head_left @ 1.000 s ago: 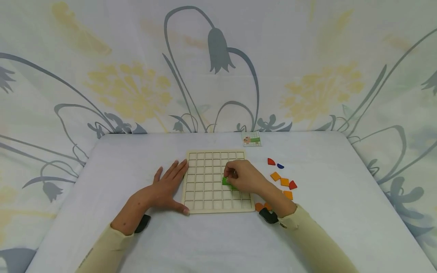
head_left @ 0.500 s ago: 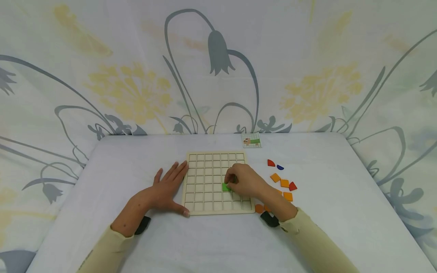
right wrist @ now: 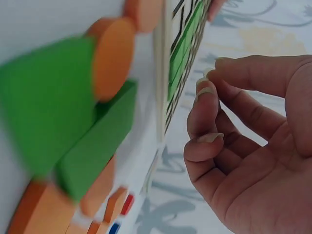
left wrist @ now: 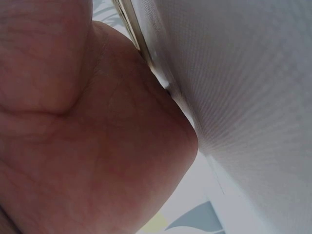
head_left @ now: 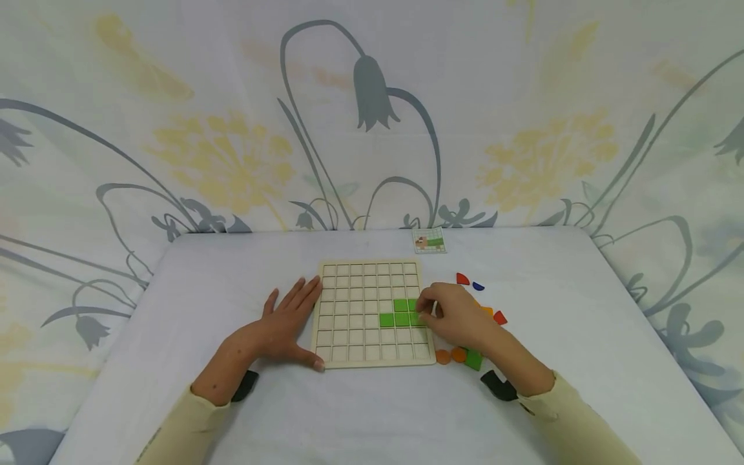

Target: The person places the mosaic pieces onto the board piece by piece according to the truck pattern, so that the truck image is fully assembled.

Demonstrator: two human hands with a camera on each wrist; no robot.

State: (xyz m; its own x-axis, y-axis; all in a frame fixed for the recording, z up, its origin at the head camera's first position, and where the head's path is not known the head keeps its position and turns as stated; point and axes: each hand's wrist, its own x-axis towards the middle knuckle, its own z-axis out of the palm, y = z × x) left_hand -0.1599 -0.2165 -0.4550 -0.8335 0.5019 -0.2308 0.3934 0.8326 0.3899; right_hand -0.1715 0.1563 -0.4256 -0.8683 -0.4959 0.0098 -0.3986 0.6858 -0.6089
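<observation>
A pale wooden grid board [head_left: 354, 361] lies on the white table. Several green square tiles [head_left: 386, 320] fill cells in its right half. My left hand [head_left: 276, 332] lies spread at the board's left side, fingertips against the upper edge and thumb at the lower left corner. At the board's right edge is my right hand [head_left: 456, 313], over the ends of the green rows. In the right wrist view its curled fingers [right wrist: 202, 109] meet near the thumb tip, with no tile visible between them. Green pieces [right wrist: 44, 102] and orange discs [right wrist: 114, 58] lie below that hand.
Right of the board lie a red quarter-round [head_left: 462, 279], a blue half-round [head_left: 478, 286], another red piece [head_left: 500, 318] and orange squares partly hidden by the hand. A small picture card [head_left: 429, 240] lies behind the board. A patterned cloth [head_left: 372, 161] hangs behind the table.
My right hand has moved right from the middle of the board to its right edge, uncovering the green tiles in the cells. My left hand stays in place.
</observation>
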